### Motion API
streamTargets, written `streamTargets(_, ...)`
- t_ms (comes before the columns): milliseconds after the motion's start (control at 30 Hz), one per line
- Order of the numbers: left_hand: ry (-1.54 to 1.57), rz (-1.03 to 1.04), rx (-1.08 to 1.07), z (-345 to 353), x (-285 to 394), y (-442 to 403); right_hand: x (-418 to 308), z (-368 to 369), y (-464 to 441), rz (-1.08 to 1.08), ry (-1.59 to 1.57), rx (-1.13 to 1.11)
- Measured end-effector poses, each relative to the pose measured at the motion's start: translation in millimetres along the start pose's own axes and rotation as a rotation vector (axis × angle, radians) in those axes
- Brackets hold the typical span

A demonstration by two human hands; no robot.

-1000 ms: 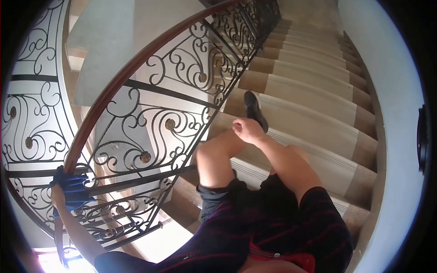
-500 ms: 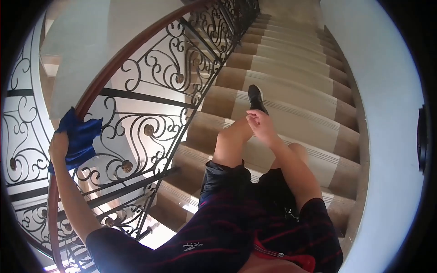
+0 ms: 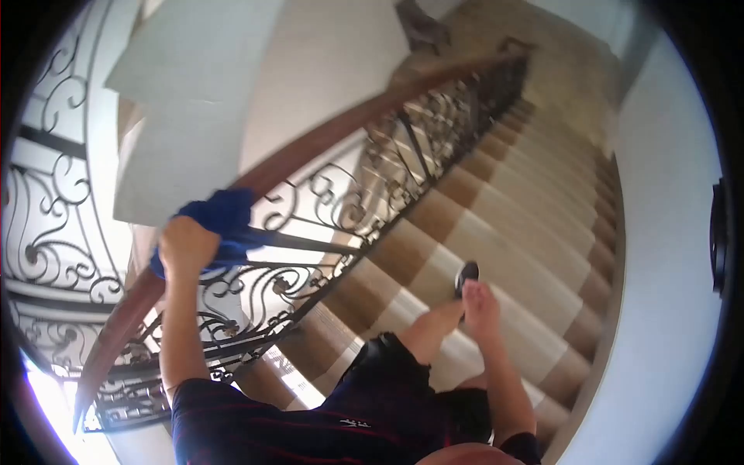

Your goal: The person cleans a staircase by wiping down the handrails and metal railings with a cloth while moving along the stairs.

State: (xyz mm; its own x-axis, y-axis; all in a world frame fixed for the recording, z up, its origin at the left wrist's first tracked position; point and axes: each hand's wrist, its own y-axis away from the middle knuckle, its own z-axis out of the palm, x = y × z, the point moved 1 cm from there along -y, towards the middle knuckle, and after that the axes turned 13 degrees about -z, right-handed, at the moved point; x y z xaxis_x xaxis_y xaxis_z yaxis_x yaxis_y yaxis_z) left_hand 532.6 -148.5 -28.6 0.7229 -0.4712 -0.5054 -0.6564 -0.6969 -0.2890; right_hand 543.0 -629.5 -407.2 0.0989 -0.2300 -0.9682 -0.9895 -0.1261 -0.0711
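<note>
My left hand point(image 3: 188, 244) is closed on a blue cloth point(image 3: 221, 225), which is draped over the reddish-brown handrail point(image 3: 333, 128). The cloth bunches around the rail, and its loose end hangs on the staircase side. My right hand point(image 3: 479, 304) is out in front of my leg, above the stairs, with loosely bent fingers apart and nothing visible in them. Slight motion blur softens its outline. Just beyond it shows my black shoe point(image 3: 467, 273) on a step.
Black wrought-iron scrollwork point(image 3: 325, 194) fills the balustrade below the rail. Stairs point(image 3: 496, 217) with a pale middle and brown sides lead down to a landing point(image 3: 562, 77). A white wall point(image 3: 674, 232) borders the right side. A grey object point(image 3: 422, 27) stands near the far end.
The view has shifted, with more of the lower handrail and landing showing. The cloth in my left hand is now farther down the rail and more bunched. My right hand appears lower in view.
</note>
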Motion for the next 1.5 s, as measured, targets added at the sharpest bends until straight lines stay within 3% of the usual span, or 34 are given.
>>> streamTargets(67,-0.074,0.071,0.001,-1.3,-0.6,-2.2,-55.6,19.0,-28.6,-0.017,-0.043,-0.165)
streamTargets(167,0.181,0.176,0.042,-27.8,9.4,-3.1,-116.4,43.8,-70.4,-0.057,-0.089,-0.487)
streamTargets(267,0.241,0.124,0.111,-32.6,8.1,-5.9,-162.2,55.5,-102.7,-0.100,-0.144,-0.656)
streamTargets(367,0.259,0.053,0.001,-16.2,0.7,-4.0,-208.8,40.8,-137.7,-0.079,-0.124,-0.787)
streamTargets(433,0.291,-0.030,-0.005,-6.6,-0.1,0.0,-220.8,24.0,-161.9,-0.173,0.037,-0.849)
streamTargets(533,0.434,-0.097,-0.029,-9.5,2.1,-3.5,-196.8,-1.5,-190.1,-0.141,0.022,-0.797)
streamTargets(633,0.351,-0.110,-0.083,-22.8,3.2,-3.6,-183.8,-29.7,-209.1,-0.092,0.061,-0.737)
streamTargets(867,0.570,-0.110,0.250,-12.2,20.4,-4.9,-159.0,-71.1,-217.8,0.055,0.095,-0.633)
streamTargets(900,0.465,-0.133,0.159,-7.9,21.9,-3.8,-161.0,-74.1,-216.4,0.041,0.126,-0.658)
streamTargets(933,0.348,-0.214,-0.277,-2.9,24.5,-8.3,-170.3,-78.8,-212.1,0.033,0.158,-0.683)
streamTargets(1033,0.211,-0.241,-0.427,-23.2,26.4,-10.7,-195.9,-90.3,-213.7,-0.009,0.250,-0.757)
streamTargets(1133,0.292,-0.284,-0.376,-20.0,31.3,-14.6,-187.1,-115.5,-219.0,-0.136,0.290,-0.744)
streamTargets(1167,0.260,-0.287,-0.189,-0.9,35.5,-8.2,-181.1,-126.9,-221.2,-0.142,0.318,-0.740)
streamTargets(1233,0.312,-0.323,-0.243,-20.1,35.2,-16.4,-178.8,-149.0,-220.9,-0.091,0.341,-0.688)
streamTargets(1300,0.258,-0.337,-0.329,-27.4,35.9,-18.6,-131.9,-176.2,-217.0,0.024,0.356,-0.667)
streamTargets(1433,0.271,-0.355,-0.196,-28.2,38.2,-15.9,-117.0,-207.8,-207.6,0.017,0.410,-0.703)
streamTargets(1500,0.187,-0.402,-0.252,-12.0,42.1,-17.3,-133.4,-213.5,-201.9,0.066,0.468,-0.759)
